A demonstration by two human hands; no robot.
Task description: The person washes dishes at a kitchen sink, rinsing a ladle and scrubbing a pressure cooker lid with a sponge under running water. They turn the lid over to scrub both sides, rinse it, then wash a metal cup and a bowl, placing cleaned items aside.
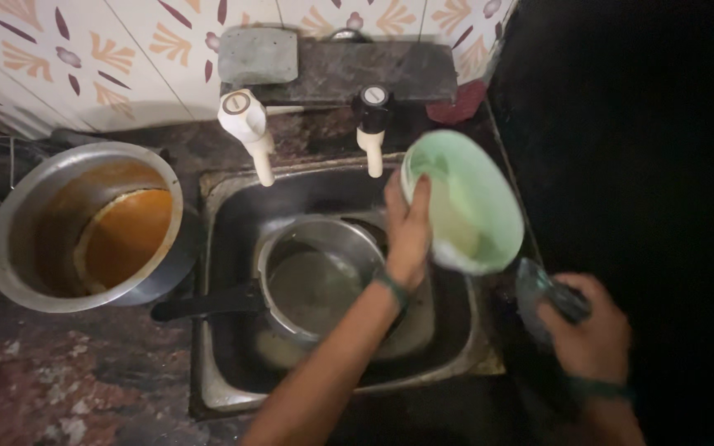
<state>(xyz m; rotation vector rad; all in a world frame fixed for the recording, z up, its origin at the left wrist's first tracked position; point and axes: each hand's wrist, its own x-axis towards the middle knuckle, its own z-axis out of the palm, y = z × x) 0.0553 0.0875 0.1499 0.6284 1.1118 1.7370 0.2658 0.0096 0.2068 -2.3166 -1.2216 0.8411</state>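
Over the sink (233,396), head view: left hand (406,235) grips a pale green bowl (468,202) by its rim, thumb inside, fingers curled behind, tilted so it drains over the steel pan (316,277). Right hand (592,334) closed around a dark scrubber (543,293), off the basin's right edge. Large pot (84,227) stands left.

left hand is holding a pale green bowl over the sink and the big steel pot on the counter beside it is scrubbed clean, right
Not quite: the big steel pot is not clean. The head view shows orange-brown residue inside it. The rest holds: the left hand grips the pale green bowl over the sink.
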